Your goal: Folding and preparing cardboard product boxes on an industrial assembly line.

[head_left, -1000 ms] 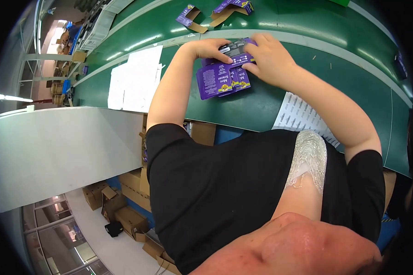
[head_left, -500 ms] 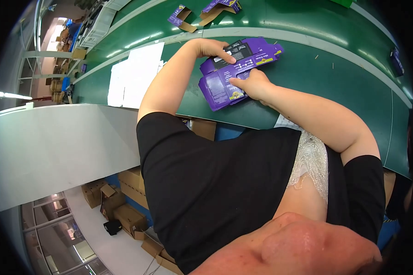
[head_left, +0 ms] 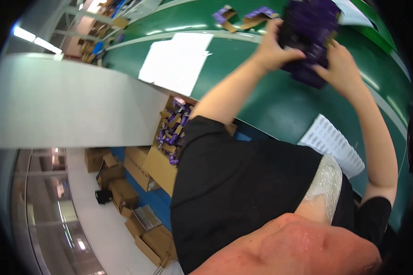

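Observation:
Between my two hands I hold a purple flattened carton (head_left: 313, 34) with dark panels, lifted over the far part of the green table (head_left: 266, 98). It is smeared by motion, so whether it is one or several cannot be told. My left hand (head_left: 277, 49) grips its left side, thumb across the front face. At the lower right edge, my right hand (head_left: 340, 68) holds it with the thumb on the face and the fingers partly hidden behind. Two torn purple and brown cardboard pieces (head_left: 225, 19) lie on the table beyond my left hand.
White papers (head_left: 174, 64) lie on the table at left. A white label sheet (head_left: 328, 140) is near my body. Far right, a green tray (head_left: 378, 34) stands by a white sheet (head_left: 353, 13). Below the table edge, an open box (head_left: 167, 137) contains purple cardboard scraps.
Both hands have carried the purple carton up and to the right, away from the table's near edge. My view has shifted, so the scrap box, label sheet and green tray now show more.

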`<state>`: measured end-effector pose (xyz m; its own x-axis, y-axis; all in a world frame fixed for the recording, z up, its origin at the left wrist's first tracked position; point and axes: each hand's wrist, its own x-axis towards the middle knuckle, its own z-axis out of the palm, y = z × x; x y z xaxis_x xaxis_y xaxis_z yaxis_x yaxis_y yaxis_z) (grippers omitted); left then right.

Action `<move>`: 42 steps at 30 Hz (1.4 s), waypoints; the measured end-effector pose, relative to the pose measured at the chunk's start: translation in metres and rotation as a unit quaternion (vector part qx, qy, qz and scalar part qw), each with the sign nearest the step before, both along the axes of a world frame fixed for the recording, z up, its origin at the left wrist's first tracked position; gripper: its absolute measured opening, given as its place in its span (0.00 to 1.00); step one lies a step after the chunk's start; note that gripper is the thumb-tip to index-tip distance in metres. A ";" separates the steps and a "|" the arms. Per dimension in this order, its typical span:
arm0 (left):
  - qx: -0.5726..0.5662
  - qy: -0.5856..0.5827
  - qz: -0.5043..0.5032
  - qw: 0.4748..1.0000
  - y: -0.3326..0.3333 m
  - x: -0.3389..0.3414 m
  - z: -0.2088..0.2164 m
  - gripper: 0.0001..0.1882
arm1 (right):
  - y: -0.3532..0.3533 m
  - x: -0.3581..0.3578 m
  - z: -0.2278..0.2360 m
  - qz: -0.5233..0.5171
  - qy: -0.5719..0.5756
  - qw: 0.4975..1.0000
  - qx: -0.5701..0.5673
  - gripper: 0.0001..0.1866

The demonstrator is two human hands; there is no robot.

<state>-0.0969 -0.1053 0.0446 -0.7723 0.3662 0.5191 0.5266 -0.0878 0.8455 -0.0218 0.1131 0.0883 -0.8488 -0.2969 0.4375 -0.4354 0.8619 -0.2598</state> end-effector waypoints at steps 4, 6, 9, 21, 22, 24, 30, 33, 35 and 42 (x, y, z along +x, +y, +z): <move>0.128 -0.053 -0.046 0.989 0.038 0.026 -0.077 0.51 | 0.028 0.018 -0.018 0.029 -0.065 0.995 0.067 0.29; 0.153 -0.091 -0.061 0.982 0.043 0.042 -0.101 0.52 | 0.024 0.027 -0.032 0.041 -0.111 0.990 0.082 0.29; 0.168 -0.151 -0.097 0.969 0.045 0.052 -0.110 0.55 | 0.012 0.041 -0.040 0.038 -0.007 0.986 0.162 0.30; 0.051 -0.005 -0.054 0.997 0.048 0.054 -0.091 0.56 | 0.036 0.043 -0.055 0.034 -0.076 0.996 0.026 0.36; 0.046 0.010 -0.059 0.997 0.047 0.056 -0.089 0.56 | 0.041 0.043 -0.054 0.049 -0.070 0.996 -0.006 0.37; 0.040 0.023 -0.063 0.997 0.048 0.058 -0.090 0.56 | 0.047 0.044 -0.059 0.064 -0.065 0.995 -0.038 0.38; 0.022 -0.038 -0.066 0.997 0.049 0.051 -0.111 0.56 | 0.051 0.035 -0.075 0.052 -0.112 0.988 -0.096 0.42; 0.069 -0.089 -0.082 0.990 0.054 0.042 -0.116 0.55 | 0.061 0.030 -0.066 0.086 -0.167 0.966 -0.179 0.43; 0.033 -0.093 -0.029 0.995 0.065 0.047 -0.083 0.50 | 0.087 0.031 -0.076 0.076 -0.211 0.904 -0.364 0.43; 0.073 -0.345 -0.136 0.926 0.134 0.041 -0.018 0.25 | 0.128 0.046 -0.054 -0.029 -0.277 0.762 -0.585 0.32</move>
